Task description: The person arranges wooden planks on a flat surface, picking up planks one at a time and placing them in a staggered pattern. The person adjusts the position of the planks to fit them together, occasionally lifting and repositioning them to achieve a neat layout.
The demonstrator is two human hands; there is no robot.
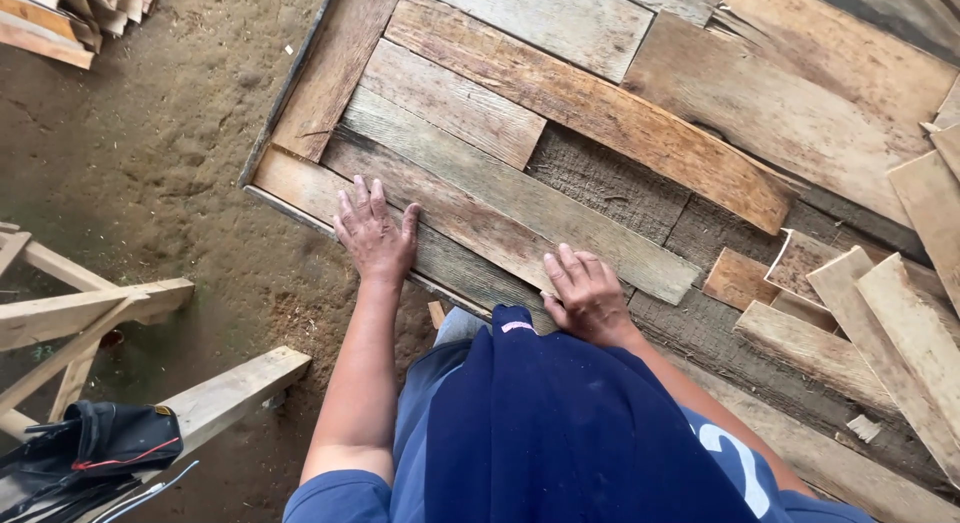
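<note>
Head camera, looking down: a person in blue leans over a low wooden panel [300, 188] made of weathered planks laid side by side. The left hand [375, 233] lies flat, fingers spread, on a long grey plank [470, 218] near the panel's front left corner, gripping nothing. The right hand [588, 295] presses palm down, fingers loosely spread, on the same plank's front edge. Loose boards [890, 333] pile up at the right edge. The floor [150, 153] is packed dirt; a sawhorse [80, 313] and black bag [95, 448] sit left.

The right hand [588, 298] hides its thumb behind the blue cloth [560, 423]; loose boards [900, 333] run off frame.
</note>
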